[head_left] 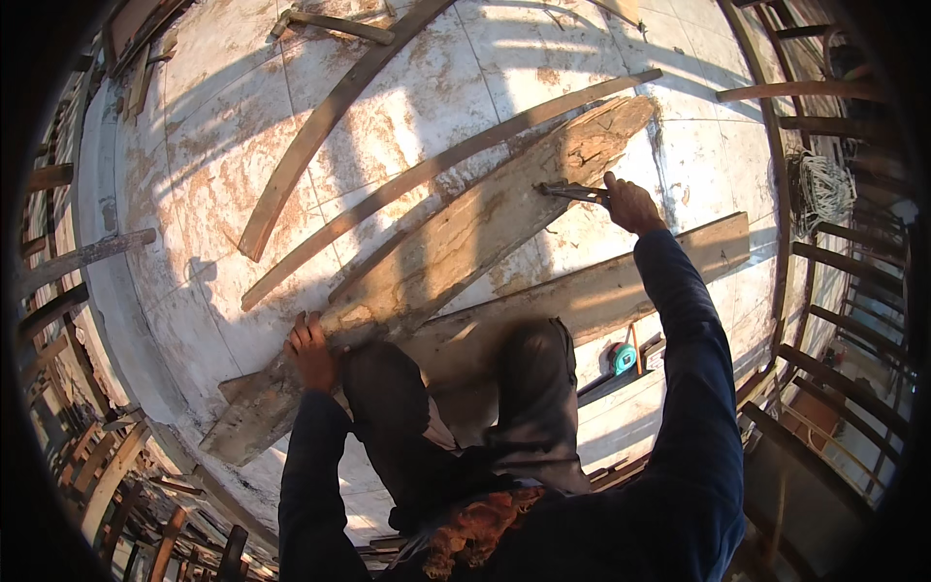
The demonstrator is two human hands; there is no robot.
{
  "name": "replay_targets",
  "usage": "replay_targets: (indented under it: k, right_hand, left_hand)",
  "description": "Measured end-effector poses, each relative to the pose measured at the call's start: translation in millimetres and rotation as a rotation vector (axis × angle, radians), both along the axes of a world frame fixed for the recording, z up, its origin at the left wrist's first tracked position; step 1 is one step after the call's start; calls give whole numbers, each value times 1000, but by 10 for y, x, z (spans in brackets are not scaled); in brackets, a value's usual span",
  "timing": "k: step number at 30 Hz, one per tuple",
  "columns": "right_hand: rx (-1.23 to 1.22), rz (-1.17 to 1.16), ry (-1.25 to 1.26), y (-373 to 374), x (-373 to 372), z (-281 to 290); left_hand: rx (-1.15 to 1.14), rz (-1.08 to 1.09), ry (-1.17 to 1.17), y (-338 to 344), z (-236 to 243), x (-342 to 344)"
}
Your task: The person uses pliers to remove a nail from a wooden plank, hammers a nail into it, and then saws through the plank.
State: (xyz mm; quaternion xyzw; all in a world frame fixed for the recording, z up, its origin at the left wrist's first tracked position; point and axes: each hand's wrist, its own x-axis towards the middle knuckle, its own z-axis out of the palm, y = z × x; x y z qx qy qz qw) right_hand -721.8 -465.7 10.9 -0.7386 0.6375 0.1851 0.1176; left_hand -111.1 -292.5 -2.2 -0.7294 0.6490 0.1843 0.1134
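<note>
R hand (635,206) is clamped on pliers (580,193) w/ their head over the worn board (436,260), & L hand (311,353) touches same board, its grip I cannot tell

Two hands were present, one left hand (312,361) and one right hand (635,209), with one pair of pincers (574,191) in the right fingers. There were two wide boards: one, the top board (465,228), under the left fingers; the other, the cross board (630,291), nearer the body than the right fingers. Beyond the left fingers lay two narrow strips, the near strip (465,150) and the far strip (330,121), and one hammer (339,26). Bodyward of the right fingers were one teal tape measure (624,359) and one orange stick (637,341); well rightward, one cord bundle (824,191).
</note>
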Motion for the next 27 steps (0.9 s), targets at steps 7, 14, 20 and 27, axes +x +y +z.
replay_targets:
  k: [7,14,20,27]
  right_hand:
    - [-78,-78,87,326,650,331]
    - [127,-156,65,190,921,383]
    - [233,-258,22,26,722,290]
    - [303,-197,141,-28,497,195]
  left_hand:
    - [-24,26,-13,38,-35,47]
    - [1,31,-38,34,-4,-1]
    - [-12,-7,-6,58,-28,94]
    - [-32,-13,-39,49,21,166]
